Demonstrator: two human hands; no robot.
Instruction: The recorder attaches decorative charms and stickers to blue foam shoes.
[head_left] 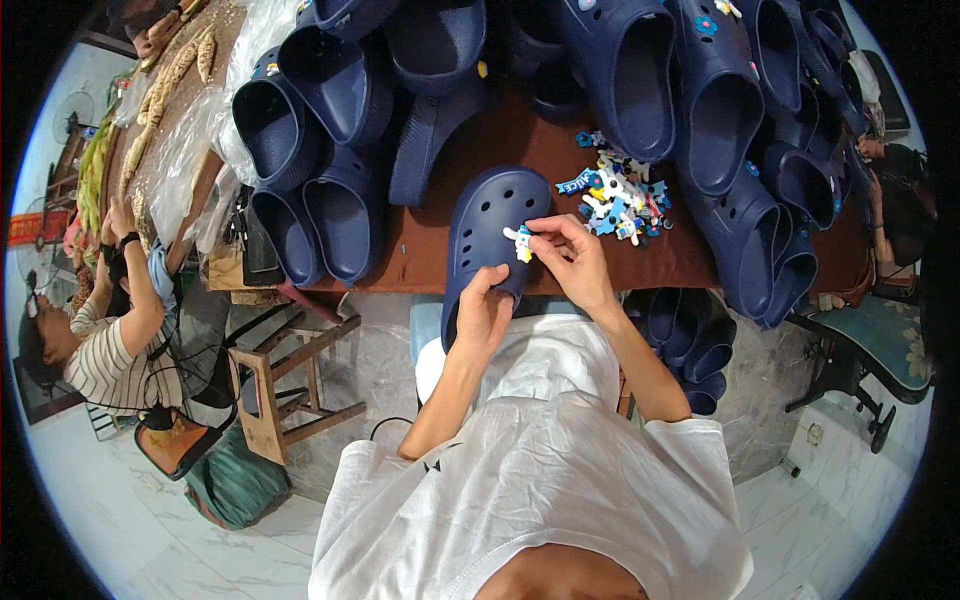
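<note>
A navy blue clog with round holes in its top lies toe-away at the near table edge, straight in front of me. My left hand is closed round its near part, the thumb on top; its other fingers are mostly hidden. A small white, blue and yellow shoe charm sits against the right side of the clog's top. My right hand pinches it between thumb and fingertips. Whether the charm's stem is inside a hole I cannot tell. To the right of the clog lies a pile of similar charms.
More navy clogs stand at the left, with stacked clogs at the right, some bearing charms. Below the brown table are further clogs. A wooden stool, a wheeled chair and two other people flank me.
</note>
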